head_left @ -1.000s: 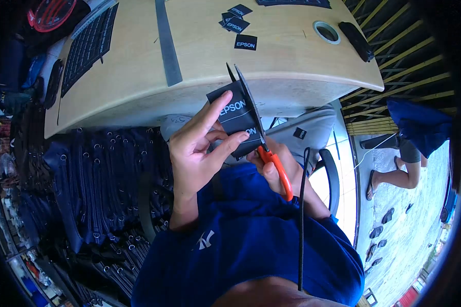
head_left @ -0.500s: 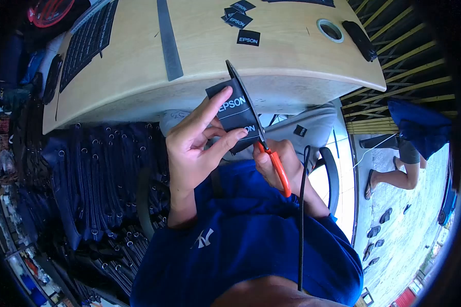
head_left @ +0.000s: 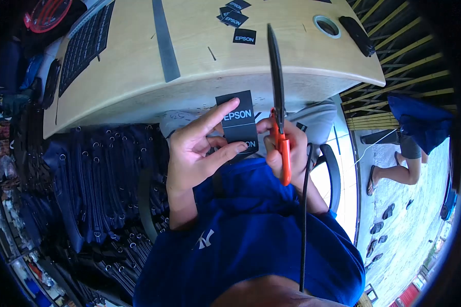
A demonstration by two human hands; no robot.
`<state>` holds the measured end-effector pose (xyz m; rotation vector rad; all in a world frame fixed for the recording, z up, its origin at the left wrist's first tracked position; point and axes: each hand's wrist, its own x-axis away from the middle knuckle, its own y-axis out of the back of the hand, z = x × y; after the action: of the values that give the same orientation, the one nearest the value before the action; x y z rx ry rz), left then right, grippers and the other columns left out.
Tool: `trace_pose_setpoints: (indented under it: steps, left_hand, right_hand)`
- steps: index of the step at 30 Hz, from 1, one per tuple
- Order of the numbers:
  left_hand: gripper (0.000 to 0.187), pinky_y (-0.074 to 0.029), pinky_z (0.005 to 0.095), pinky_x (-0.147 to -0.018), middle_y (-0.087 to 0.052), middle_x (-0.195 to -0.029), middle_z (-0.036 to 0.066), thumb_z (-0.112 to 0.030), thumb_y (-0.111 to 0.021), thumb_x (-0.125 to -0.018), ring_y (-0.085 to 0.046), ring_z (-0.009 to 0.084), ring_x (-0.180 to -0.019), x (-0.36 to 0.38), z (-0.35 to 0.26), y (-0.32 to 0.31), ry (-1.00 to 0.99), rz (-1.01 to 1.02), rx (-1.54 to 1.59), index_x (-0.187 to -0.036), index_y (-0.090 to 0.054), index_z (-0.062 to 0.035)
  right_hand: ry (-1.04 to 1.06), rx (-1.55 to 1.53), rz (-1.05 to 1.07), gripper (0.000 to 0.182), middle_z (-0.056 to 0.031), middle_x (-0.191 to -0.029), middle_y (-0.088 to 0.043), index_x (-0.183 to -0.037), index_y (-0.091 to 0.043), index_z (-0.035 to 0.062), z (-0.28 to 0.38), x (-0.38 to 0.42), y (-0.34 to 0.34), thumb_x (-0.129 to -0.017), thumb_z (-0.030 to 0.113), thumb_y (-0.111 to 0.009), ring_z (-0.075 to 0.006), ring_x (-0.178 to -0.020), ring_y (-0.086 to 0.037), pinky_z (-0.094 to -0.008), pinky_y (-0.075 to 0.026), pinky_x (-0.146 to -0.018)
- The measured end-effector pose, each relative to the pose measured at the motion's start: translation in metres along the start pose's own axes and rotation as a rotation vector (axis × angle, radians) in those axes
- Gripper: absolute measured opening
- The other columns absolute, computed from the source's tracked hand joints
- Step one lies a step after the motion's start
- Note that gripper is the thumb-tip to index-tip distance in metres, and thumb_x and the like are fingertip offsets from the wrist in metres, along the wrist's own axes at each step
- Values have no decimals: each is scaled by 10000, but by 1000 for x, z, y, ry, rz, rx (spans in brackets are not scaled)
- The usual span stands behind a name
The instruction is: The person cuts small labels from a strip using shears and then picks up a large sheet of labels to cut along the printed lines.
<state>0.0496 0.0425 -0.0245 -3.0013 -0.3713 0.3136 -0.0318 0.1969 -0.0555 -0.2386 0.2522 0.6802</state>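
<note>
The left grip is closed on a flat black strip of woven-looking labels with pale EPSON lettering, index finger across its upper part and thumb across its lower part. The strip stands in front of the chest, just beyond the near edge of the tabletop, one full EPSON visible above a thin pale line and another partly under the thumb.

The right grip is clenched around a pair of scissors with orange handles and long dark blades. The blades point away from the body, reach over the edge of the pale wood-look tabletop and stand apart from the strip. A fingertip of the right grip comes close to the strip's right edge; whether it touches, I cannot tell.

Ahead of the grips, on the tabletop, lie a single black square EPSON label, an overlapping cluster of similar labels beyond it, and a thin dark sliver nearer the left grip. Farther left are a long grey flat strip and a black sheet with rows of pale print. Ahead and right of the right grip sit a pale ring-shaped roll and an elongated black soft item. Dark navy straps with metal rings hang left of the left grip. Well right of the right grip, another person's bare leg shows.
</note>
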Motion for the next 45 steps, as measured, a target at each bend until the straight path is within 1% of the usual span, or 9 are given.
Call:
trace_pose_setpoints:
  steps: [5, 10, 16, 19, 30, 34, 38, 40, 45]
  left_hand:
    - [552, -519, 222, -685, -554, -1160, 154, 108, -669, -717, -584, 122, -899, 1, 5, -4, 8, 31, -26, -1233, -487, 34]
    - [519, -505, 209, -674, -562, -1138, 147, 110, -662, -726, -563, 87, -820, 4, 17, -10, -99, 6, -108, -1215, -505, 40]
    - [533, -495, 210, -690, -601, -983, 117, 141, -636, -734, -558, 75, -784, 1, 6, -6, -52, -56, -72, -1235, -479, 49]
    - [554, -491, 212, -704, -609, -931, 103, 154, -623, -736, -562, 78, -787, -3, -4, 12, -43, -41, -50, -1255, -452, 55]
    - [584, -470, 185, -625, -636, -868, 65, 114, -680, -691, -516, 40, -663, -27, -44, 56, 36, 367, -295, -1238, -502, 9]
    - [602, -424, 163, -555, -632, -713, 51, 33, -729, -677, -497, 13, -580, -38, -42, 61, 21, 611, -475, -1237, -528, -56]
    - [628, -329, 145, -456, -583, -579, 24, 22, -778, -586, -476, 10, -455, -39, -28, 55, -10, 594, -391, -1176, -564, 7]
    - [622, -346, 146, -452, -602, -608, 30, -10, -792, -590, -496, 13, -451, -40, -24, 56, 40, 627, -380, -1174, -575, -18]
    - [613, -369, 157, -436, -635, -672, 47, -30, -796, -601, -524, 24, -453, -43, -25, 57, 67, 653, -387, -1175, -579, -35]
  right_hand:
    - [-229, 19, -115, 180, 53, -679, -492, -870, -538, -2, 4, 5, -13, -776, 46, -684, 3, -617, -435, -160, -350, -524]
    - [-143, 104, -170, 105, 52, -672, -488, -839, -530, 11, 15, -3, -15, -806, -12, -627, 8, -622, -430, -154, -347, -528]
    - [57, 102, 34, 414, 23, -671, -473, -836, -526, 11, -3, 1, 10, -759, 376, -707, -42, -593, -413, -209, -338, -530]
    - [-175, 68, 146, 756, -61, -768, -489, -906, -472, 9, -7, 11, 18, -677, 724, -551, -127, -595, -437, -248, -353, -545]
    - [-380, 280, 707, 853, -122, -687, -532, -941, -509, -40, 10, 16, 61, -662, 766, -513, -247, -620, -561, -340, -449, -608]
    - [-451, 284, 637, 910, -48, -629, -515, -827, -526, 0, 18, 16, 53, -578, 871, -435, -131, -546, -516, -254, -392, -500]
    - [-478, 297, 667, 904, -36, -601, -507, -827, -527, -1, 19, 13, 54, -581, 865, -447, -123, -525, -509, -250, -391, -496]
    - [-484, 291, 774, 811, -102, -648, -539, -887, -545, -19, 19, 12, 58, -666, 761, -515, -262, -603, -555, -352, -426, -581]
    - [-491, 279, 730, 810, -100, -626, -526, -862, -554, -8, 14, 18, 59, -662, 775, -501, -248, -581, -543, -351, -415, -573]
